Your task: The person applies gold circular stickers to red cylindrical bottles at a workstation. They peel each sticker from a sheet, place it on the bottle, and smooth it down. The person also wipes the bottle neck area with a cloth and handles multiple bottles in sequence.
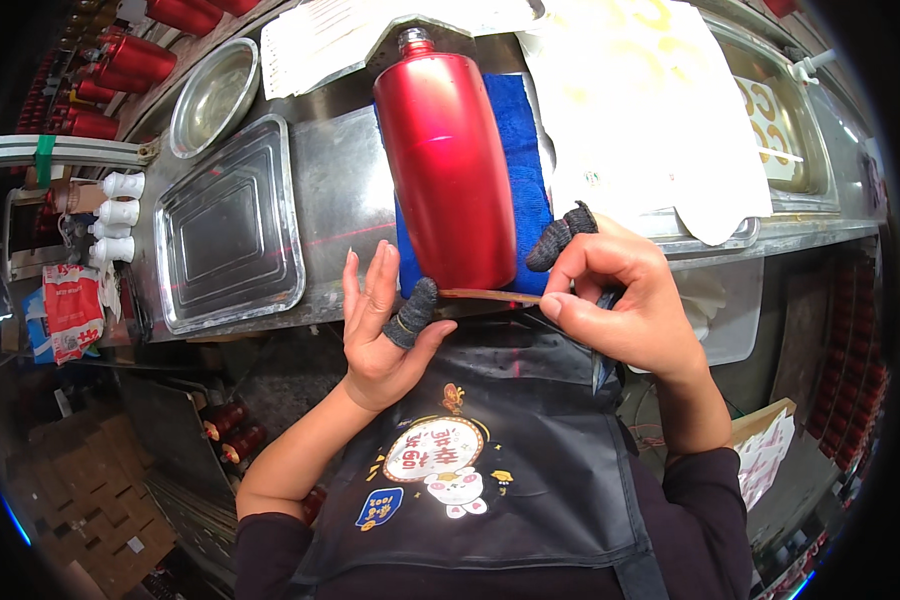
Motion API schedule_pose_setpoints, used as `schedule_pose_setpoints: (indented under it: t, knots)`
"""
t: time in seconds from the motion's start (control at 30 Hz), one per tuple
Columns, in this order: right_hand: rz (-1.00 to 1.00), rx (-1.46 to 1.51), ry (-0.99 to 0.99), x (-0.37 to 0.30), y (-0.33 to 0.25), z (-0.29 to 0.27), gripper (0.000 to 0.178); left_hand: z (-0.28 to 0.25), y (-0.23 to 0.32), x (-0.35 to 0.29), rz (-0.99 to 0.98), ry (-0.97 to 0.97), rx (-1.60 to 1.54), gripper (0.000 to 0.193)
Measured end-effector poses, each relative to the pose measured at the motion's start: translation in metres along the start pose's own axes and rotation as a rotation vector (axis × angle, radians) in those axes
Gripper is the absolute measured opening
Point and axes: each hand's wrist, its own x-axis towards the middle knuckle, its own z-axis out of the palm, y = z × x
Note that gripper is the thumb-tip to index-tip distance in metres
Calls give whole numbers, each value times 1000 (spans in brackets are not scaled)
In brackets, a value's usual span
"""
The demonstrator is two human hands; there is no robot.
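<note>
A large glossy red bottle (445, 170) with a bare glass neck lies on a folded blue cloth (522, 130), its base toward me. Just in front of that base, my right hand (620, 300) pinches a thin brown stick (485, 295) between thumb and fingertips. The stick's far end points left, at the tip of my left index finger; whether they touch I cannot tell. My left hand (382, 325) is open, fingers stretched up beside the bottle's base. Dark knitted finger sleeves cover a finger on each hand.
A clear rectangular tray (292, 240) and a round metal bowl (253, 75) sit left. White sheets (630, 110) with faint yellow rings lie right, beside a metal basin (815, 190) holding decal sheets. More red bottles (140, 55) stand far left. White cups (120, 212) hang below them.
</note>
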Motion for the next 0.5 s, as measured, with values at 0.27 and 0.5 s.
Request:
schedule_pose_setpoints:
  t: [0.27,0.5]
  knots:
    - [86,20,16,9,15,-1,11,-2,6,13,77,-4,79,44]
    - [87,32,-2,13,22,2,12,-4,18,32,187,11,204,40]
